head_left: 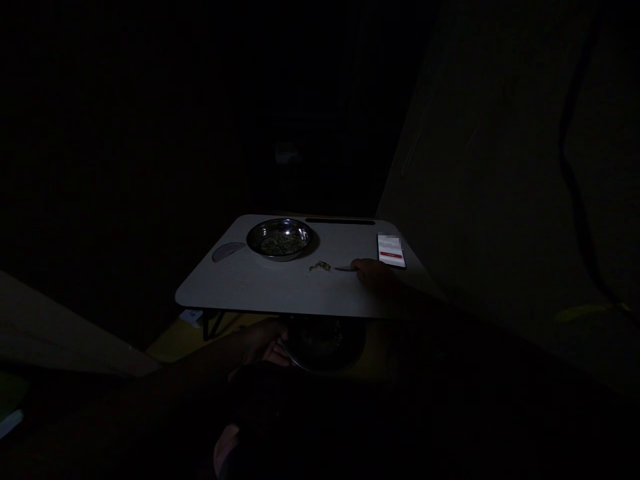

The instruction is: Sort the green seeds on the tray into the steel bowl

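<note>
The scene is very dark. My right hand (374, 273) rests on a small white lap table (260, 287), closed on a thin knife (344, 268) whose tip points left at a small pile of green bits (320, 267). Below the table's near edge, my left hand (267, 343) grips the rim of a second metal bowl (325, 345). A steel bowl (281, 239) with green pieces inside stands at the back of the table.
A lit phone (391, 251) lies at the table's right edge, just beyond my right hand. A slot (340, 221) runs along the table's far edge. A wall (500, 200) rises close on the right. The surroundings are too dark to make out.
</note>
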A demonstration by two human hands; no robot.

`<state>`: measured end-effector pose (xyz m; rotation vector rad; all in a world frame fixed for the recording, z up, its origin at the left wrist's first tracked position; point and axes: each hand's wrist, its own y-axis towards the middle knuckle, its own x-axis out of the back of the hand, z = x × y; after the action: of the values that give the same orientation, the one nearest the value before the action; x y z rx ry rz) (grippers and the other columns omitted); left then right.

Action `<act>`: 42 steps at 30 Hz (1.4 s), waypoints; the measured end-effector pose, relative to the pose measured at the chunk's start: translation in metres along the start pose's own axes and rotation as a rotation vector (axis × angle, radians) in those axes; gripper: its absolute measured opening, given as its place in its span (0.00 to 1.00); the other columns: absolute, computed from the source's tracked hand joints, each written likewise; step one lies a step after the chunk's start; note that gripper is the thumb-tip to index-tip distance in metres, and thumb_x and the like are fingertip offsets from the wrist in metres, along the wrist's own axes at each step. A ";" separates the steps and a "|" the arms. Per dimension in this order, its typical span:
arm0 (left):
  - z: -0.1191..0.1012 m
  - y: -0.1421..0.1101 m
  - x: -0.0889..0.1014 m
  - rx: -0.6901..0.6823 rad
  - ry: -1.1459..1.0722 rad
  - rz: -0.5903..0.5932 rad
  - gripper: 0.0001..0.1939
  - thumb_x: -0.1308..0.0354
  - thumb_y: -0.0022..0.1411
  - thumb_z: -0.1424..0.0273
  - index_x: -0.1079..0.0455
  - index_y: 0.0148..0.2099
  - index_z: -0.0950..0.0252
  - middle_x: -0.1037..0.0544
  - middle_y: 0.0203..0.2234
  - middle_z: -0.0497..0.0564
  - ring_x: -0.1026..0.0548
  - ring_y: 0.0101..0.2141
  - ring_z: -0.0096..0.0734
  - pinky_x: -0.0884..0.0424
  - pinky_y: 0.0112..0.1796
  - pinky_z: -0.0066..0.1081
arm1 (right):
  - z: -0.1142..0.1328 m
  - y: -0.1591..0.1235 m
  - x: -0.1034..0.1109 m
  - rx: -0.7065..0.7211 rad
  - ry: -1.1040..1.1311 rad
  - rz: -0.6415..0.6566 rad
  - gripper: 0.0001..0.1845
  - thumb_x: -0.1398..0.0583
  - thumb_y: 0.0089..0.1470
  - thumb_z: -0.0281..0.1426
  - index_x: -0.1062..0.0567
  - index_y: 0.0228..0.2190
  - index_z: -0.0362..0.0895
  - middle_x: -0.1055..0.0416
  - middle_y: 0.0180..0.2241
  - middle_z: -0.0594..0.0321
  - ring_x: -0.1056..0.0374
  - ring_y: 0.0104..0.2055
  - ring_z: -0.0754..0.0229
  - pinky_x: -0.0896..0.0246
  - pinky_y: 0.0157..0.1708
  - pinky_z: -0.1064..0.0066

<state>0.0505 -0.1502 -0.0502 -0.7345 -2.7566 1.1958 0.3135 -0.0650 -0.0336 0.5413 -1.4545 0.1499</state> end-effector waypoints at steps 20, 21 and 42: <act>-0.004 -0.004 -0.003 0.026 -0.006 0.002 0.07 0.55 0.38 0.74 0.40 0.25 0.67 0.29 0.15 0.51 0.29 0.21 0.30 0.35 0.25 0.29 | 0.008 0.000 -0.001 0.122 -0.067 0.002 0.16 0.55 0.45 0.25 0.37 0.37 0.41 0.36 0.35 0.58 0.42 0.38 0.62 0.50 0.34 0.73; -0.004 -0.004 -0.004 0.028 -0.005 -0.005 0.07 0.55 0.38 0.74 0.40 0.25 0.67 0.29 0.15 0.51 0.29 0.21 0.30 0.35 0.25 0.28 | 0.008 0.000 -0.001 0.119 -0.073 0.004 0.16 0.55 0.45 0.25 0.37 0.37 0.41 0.36 0.35 0.58 0.42 0.37 0.62 0.50 0.34 0.73; -0.001 -0.003 -0.001 0.033 0.005 -0.034 0.08 0.56 0.37 0.74 0.39 0.24 0.68 0.29 0.17 0.51 0.29 0.21 0.29 0.34 0.24 0.28 | 0.004 0.002 -0.003 0.055 -0.145 0.027 0.17 0.56 0.45 0.24 0.38 0.38 0.42 0.36 0.36 0.57 0.41 0.35 0.61 0.49 0.32 0.72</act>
<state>0.0503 -0.1511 -0.0474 -0.6838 -2.7268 1.2274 0.3085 -0.0639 -0.0357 0.5871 -1.6027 0.1748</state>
